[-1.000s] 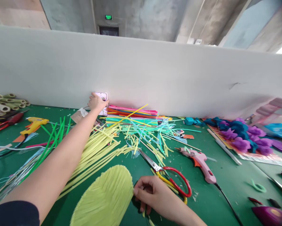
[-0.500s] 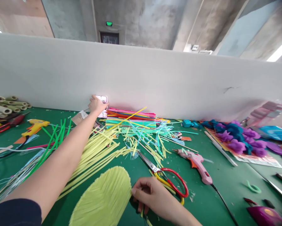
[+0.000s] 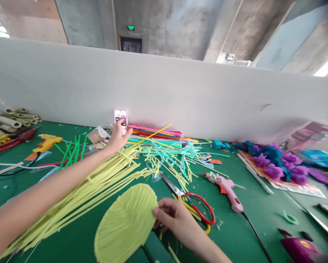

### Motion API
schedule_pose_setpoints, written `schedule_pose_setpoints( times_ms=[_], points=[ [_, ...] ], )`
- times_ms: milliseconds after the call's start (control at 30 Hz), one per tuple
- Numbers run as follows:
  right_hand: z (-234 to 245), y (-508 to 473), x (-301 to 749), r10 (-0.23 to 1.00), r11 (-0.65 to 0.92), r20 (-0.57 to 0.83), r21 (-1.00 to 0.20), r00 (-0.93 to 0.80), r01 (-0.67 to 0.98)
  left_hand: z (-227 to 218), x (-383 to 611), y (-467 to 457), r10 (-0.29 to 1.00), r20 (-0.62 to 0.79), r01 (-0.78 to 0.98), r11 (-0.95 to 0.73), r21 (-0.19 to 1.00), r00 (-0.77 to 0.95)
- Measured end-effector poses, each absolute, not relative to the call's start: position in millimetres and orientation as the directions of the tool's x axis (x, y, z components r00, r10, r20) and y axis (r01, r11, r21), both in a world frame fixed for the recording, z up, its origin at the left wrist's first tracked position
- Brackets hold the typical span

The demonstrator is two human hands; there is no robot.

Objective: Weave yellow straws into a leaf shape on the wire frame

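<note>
My left hand (image 3: pixel 118 136) reaches far across the green table to a small phone (image 3: pixel 120 117) that leans upright against the white partition; its fingers touch the lower part of the lit screen. My right hand (image 3: pixel 172 217) is near me and pinches the right edge of a yellow-green fan-shaped piece (image 3: pixel 125 223) made of straw strips. Long yellow-green strips (image 3: pixel 98 182) lie under my left forearm. Red-handled scissors (image 3: pixel 192 204) lie just right of my right hand.
A stack of coloured straws (image 3: pixel 155 133) sits by the partition. A pink glue gun (image 3: pixel 226 188) with its cord lies to the right, a yellow glue gun (image 3: pixel 47 142) and rolls (image 3: pixel 12 118) to the left. Purple and blue paper flowers (image 3: pixel 276 160) fill the far right.
My left hand slid down from the phone's top edge to its lower screen, uncovering the display. My right hand with the yellow-green piece shifted slightly up and left; the view moved.
</note>
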State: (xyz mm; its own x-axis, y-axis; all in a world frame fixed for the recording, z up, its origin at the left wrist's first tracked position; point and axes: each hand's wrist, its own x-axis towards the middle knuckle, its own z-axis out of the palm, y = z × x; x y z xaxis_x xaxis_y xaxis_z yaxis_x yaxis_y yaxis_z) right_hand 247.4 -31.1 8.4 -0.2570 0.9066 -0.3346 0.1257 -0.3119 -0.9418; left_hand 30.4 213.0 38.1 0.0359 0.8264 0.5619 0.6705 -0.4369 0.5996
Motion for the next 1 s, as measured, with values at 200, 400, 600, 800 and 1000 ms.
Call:
schedule_pose_setpoints(
  times_ms=[200, 400, 600, 800, 1000],
  points=[
    [33.1, -29.9, 265.2, 0.968, -0.223, -0.241, -0.951, 0.066, -0.212, 16.5, 31.2, 84.3, 0.961, 0.161, 0.022, -0.170, 0.985, 0.224],
    [25.7, -26.3, 267.3, 0.912, -0.148, -0.326, -0.828, 0.250, -0.541, 2.2, 26.4, 34.4, 0.893, -0.054, -0.171, 0.145, 0.975, 0.447],
    [8.0, -28.5, 258.4, 0.913, -0.141, -0.328, -0.813, 0.244, -0.564, -9.3, 37.1, 29.0, 0.912, -0.050, -0.115, 0.105, 0.988, 0.406],
    [2.1, -31.8, 257.9, 0.908, -0.126, -0.331, -0.803, 0.259, -0.582, -13.8, 33.0, 35.8, 0.915, -0.049, -0.152, 0.119, 0.981, 0.400],
    [0.5, -31.1, 256.0, 0.901, -0.110, -0.336, -0.790, 0.275, -0.604, -12.3, 30.9, 37.9, 0.900, -0.076, -0.170, 0.163, 0.972, 0.430]
  ],
)
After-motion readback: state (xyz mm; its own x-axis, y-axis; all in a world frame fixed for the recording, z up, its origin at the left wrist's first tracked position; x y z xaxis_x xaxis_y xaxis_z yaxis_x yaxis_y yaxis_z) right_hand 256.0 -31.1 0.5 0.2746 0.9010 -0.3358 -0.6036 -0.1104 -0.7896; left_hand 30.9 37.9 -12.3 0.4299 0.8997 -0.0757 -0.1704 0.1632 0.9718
